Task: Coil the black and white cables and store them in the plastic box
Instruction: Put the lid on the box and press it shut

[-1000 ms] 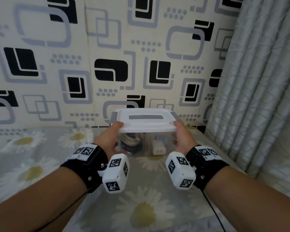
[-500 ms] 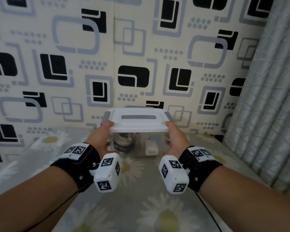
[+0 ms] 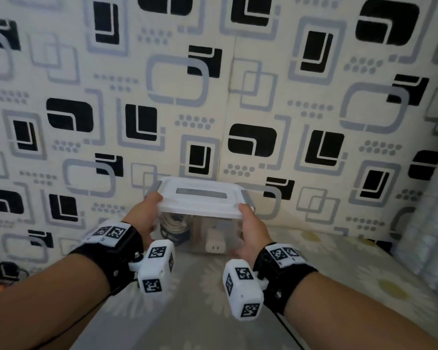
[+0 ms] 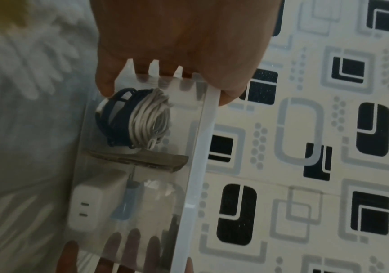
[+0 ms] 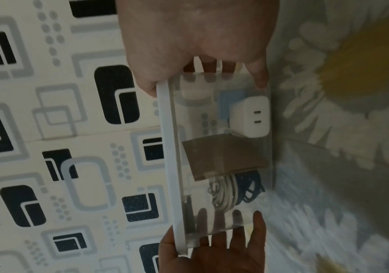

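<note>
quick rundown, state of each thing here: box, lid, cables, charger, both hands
plastic box: held up between both hands, clear walls show what is inside
lid: on the box
white cable: coiled, inside the box
black cable: coiled, inside beside the white one
charger: inside, other side of the cardboard divider
left hand: grips the box's left end
right hand: grips the box's right end

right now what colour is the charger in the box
White; the charger shows best in the right wrist view.

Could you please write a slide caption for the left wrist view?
Both hands hold the lidded plastic box, with coiled white cable, black cable and charger inside.
</note>
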A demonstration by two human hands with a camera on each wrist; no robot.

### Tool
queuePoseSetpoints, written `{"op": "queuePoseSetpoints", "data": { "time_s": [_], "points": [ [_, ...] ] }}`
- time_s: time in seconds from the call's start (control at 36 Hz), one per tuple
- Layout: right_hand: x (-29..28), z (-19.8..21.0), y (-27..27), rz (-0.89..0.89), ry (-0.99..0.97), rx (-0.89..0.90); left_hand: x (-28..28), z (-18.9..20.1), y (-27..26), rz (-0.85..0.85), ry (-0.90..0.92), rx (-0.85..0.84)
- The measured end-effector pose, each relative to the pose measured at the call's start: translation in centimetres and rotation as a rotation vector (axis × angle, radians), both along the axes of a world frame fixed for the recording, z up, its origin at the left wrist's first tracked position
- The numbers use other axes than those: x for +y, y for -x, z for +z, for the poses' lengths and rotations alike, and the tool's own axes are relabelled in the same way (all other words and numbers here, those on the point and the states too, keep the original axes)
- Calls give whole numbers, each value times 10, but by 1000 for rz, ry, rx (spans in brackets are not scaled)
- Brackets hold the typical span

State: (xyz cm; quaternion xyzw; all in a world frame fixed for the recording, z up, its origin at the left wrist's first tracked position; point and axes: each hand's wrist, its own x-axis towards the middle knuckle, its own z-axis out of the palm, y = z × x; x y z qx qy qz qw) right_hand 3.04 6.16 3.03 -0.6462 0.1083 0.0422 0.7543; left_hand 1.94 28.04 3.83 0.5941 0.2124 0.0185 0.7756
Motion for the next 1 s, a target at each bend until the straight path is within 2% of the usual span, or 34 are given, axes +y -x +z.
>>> {"op": "queuePoseSetpoints", "data": {
  "time_s": [0.22, 0.53, 0.67, 0.83, 1.0],
  "points": [
    [35, -7, -24, 48, 50, 15, 33, -1, -13, 59, -36, -3],
    [52, -16, -44, 52, 19, 41, 51, -9, -36, 104, -20, -9],
    [55, -14, -45, 41, 70, -52, 54, -11, -43, 84, -8, 40],
    [59, -12, -46, 28, 65, -42, 57, -10, -49, 91, -26, 52],
    [61, -11, -47, 46, 11, 42, 58, -9, -48, 76, -51, 64]
  ]
}}
